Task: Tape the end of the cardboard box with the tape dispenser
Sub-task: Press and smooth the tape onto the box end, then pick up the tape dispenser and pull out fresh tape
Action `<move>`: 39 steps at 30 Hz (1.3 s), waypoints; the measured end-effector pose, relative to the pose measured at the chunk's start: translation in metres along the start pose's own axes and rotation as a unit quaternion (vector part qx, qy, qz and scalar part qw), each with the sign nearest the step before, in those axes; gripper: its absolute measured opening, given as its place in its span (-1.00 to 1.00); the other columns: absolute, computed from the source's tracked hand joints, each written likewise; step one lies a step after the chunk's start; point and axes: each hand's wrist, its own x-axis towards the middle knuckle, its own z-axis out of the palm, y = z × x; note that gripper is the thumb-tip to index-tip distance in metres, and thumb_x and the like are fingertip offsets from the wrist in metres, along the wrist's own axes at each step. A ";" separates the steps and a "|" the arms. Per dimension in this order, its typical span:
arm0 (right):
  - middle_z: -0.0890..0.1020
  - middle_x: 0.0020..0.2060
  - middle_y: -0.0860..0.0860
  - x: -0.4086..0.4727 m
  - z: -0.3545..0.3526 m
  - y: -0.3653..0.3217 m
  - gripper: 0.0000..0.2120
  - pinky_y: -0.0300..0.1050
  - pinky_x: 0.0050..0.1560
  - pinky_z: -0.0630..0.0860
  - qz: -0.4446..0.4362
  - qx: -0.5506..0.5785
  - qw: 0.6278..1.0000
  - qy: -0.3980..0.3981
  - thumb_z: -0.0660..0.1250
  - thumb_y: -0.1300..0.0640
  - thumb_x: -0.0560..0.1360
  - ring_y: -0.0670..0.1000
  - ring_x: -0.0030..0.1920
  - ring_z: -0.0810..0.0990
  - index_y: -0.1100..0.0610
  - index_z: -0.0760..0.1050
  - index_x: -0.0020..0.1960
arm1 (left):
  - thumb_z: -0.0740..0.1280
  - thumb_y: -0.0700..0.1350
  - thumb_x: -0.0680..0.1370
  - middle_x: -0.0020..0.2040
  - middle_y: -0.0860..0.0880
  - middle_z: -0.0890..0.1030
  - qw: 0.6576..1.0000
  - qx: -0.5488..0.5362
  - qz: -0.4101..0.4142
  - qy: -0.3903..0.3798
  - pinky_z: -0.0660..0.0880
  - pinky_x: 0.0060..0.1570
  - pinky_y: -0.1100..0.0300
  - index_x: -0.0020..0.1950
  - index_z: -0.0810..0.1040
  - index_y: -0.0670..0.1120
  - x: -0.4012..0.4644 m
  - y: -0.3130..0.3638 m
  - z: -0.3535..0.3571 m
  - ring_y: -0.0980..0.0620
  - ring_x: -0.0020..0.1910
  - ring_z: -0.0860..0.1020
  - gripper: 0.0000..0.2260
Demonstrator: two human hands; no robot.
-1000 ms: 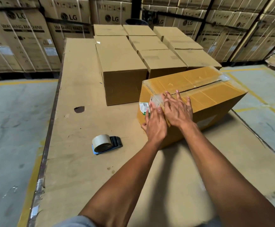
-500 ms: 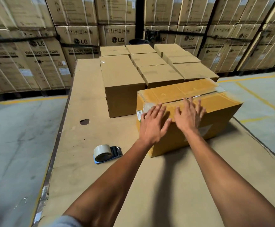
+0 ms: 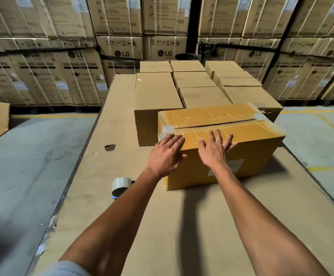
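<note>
A yellowish cardboard box [image 3: 247, 162] lies on the cardboard-covered table [image 3: 212, 226], its top seam covered by clear tape from end to end. My left hand [image 3: 166, 154] rests flat with spread fingers on the box's near left corner. My right hand [image 3: 215, 149] lies flat on the near top edge, fingers apart. Neither hand holds anything. The tape dispenser [image 3: 120, 185], blue with a roll of clear tape, lies on the table left of the box, partly hidden by my left forearm.
Several plain brown boxes [image 3: 158, 96] stand in rows behind the taped box. A dark hole [image 3: 110, 147] marks the table surface at left. Stacked washing machine cartons [image 3: 78, 76] wall the back. Concrete floor with yellow lines lies on both sides.
My hands slid apart from the box's left end onto its near top edge. The box has turned so its long side faces me. The camera view tilted up.
</note>
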 end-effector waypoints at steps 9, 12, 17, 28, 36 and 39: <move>-0.06 0.73 0.01 0.014 0.009 -0.025 -0.30 0.45 0.44 -0.52 -0.100 -0.006 0.993 -0.068 -0.02 -0.26 0.71 0.25 0.66 -0.39 0.08 -0.04 0.73 | 0.18 0.19 0.76 0.78 0.02 0.10 0.985 0.038 -0.150 -0.073 0.11 0.69 -0.24 0.78 0.07 0.06 0.019 -0.016 -0.015 -0.10 0.77 -0.05 -0.37; -0.04 0.73 0.04 0.012 0.009 -0.025 -0.31 0.47 0.46 -0.50 -0.102 -0.009 0.993 -0.064 -0.03 -0.25 0.72 0.25 0.67 -0.38 0.07 -0.02 0.73 | 0.18 0.18 0.77 0.79 0.00 0.06 0.983 0.035 -0.160 -0.083 0.08 0.69 -0.24 0.79 0.02 0.03 0.020 -0.012 -0.018 -0.11 0.77 -0.07 -0.35; 0.14 0.70 0.15 -0.024 0.028 -0.035 -0.42 0.38 0.65 0.03 -0.176 0.004 0.981 0.086 0.14 -0.07 0.70 0.27 0.70 -0.03 0.13 0.23 0.66 | 0.30 0.11 0.73 0.79 -0.02 0.00 0.989 0.011 -0.142 -0.037 0.16 0.68 -0.14 0.79 -0.07 0.01 -0.018 -0.025 -0.017 -0.08 0.76 0.03 -0.24; 0.26 0.63 0.17 -0.096 0.119 -0.090 -0.39 0.13 0.43 0.44 -0.350 -0.026 0.935 0.048 0.31 0.20 0.49 0.25 0.55 0.32 0.13 0.37 0.54 | 0.34 0.15 0.67 0.78 -0.03 0.07 0.968 0.021 -0.207 -0.142 0.17 0.63 -0.05 0.77 0.11 -0.02 -0.166 -0.118 0.020 -0.12 0.71 0.20 -0.26; 0.49 0.44 0.16 -0.097 0.202 -0.095 -0.50 0.13 0.34 0.50 -0.177 -0.033 0.963 -0.200 0.19 -0.02 0.71 0.22 0.42 0.48 0.15 0.28 0.59 | 0.43 0.23 0.60 0.77 0.00 0.15 0.967 -0.008 -0.179 -0.180 0.29 0.56 -0.09 0.74 0.14 0.09 -0.188 -0.160 0.048 -0.14 0.66 0.28 -0.20; 0.59 0.35 0.23 -0.094 0.220 -0.098 -0.60 0.15 0.25 0.54 -0.120 -0.002 0.965 -0.234 0.18 0.01 0.72 0.28 0.33 0.56 0.20 0.43 0.46 | 0.47 0.21 0.56 0.77 0.01 0.11 0.969 -0.005 -0.150 -0.197 0.31 0.55 -0.10 0.74 0.12 0.13 -0.189 -0.163 0.061 -0.16 0.66 0.26 -0.15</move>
